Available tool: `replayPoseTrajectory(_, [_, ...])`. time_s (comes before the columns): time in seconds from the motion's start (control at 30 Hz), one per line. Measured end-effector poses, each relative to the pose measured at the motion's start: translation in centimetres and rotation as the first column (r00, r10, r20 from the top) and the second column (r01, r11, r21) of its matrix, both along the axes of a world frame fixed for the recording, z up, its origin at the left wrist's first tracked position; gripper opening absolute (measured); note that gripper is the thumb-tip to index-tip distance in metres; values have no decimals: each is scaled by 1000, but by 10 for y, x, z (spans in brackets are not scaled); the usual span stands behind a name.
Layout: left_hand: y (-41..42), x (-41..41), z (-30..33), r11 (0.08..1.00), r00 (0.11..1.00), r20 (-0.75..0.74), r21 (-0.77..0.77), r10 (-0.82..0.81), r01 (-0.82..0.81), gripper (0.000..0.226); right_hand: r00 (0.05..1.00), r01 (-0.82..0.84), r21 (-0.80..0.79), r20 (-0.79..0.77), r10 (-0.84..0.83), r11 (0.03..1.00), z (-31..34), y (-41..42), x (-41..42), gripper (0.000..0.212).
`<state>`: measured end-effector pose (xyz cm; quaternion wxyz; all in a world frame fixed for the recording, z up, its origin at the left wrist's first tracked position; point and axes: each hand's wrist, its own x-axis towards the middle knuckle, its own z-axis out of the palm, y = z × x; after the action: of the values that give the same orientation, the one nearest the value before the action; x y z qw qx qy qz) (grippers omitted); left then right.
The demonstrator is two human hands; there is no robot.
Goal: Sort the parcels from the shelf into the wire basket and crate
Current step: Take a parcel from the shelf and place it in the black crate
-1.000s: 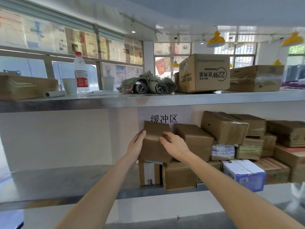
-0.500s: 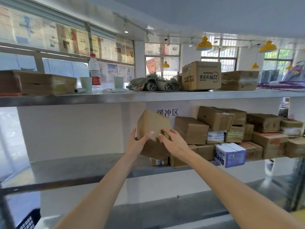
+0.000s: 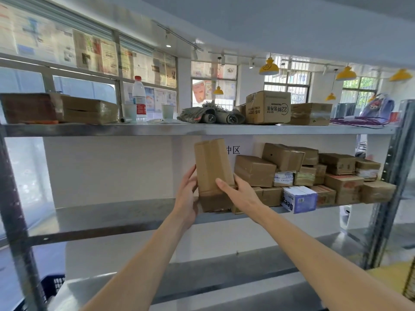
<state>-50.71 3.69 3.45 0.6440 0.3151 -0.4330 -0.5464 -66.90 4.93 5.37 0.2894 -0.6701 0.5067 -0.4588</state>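
Shelving (image 3: 116,217) of steel fronts papered windows (image 3: 94,50); crate (image 3: 52,286) perhaps below.

One head-worn wide-angle camera faces the metal shelf (image 3: 202,129) straight on at arm's reach, level with its middle tier; windows (image 3: 85,88) run toward ten o'clock.

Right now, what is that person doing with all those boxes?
A person is sorting parcels. Both hands hold one brown box upright in front of the middle shelf: the left hand grips its left side, the right hand its lower right. More boxes sit piled on the shelf's right end. A dark crate shows at lower left.
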Motion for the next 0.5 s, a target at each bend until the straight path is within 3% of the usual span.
replayPoseTrajectory(0.07, [-3, -3, 0, 997, 995, 69, 37, 65, -68, 40, 999, -18, -21, 44, 19, 1000, 4, 3, -7, 62])
replayPoseTrajectory(0.17, [-5, -5, 0, 977, 999, 34, 212, 27, -34, 97, 998, -22, -55, 63, 26, 998, 12, 11, -18, 65])
replayPoseTrajectory(0.23, [-6, -11, -3, 956, 998, 49, 292, -44, 28, 114, 999, -25, -82, 43, 29, 996, 13, 15, -29, 62])
replayPoseTrajectory(0.4, [-12, -34, -13, 984, 998, 63, 175, 14, -24, 79, 999, 16, -100, -48, -21, 995, 6, 15, -61, 48])
replayPoseTrajectory(0.5, [-16, -51, -16, 991, 998, 32, 126, -54, 50, 42, 996, 85, -45, 3, -85, 995, 5, 18, -79, 69])
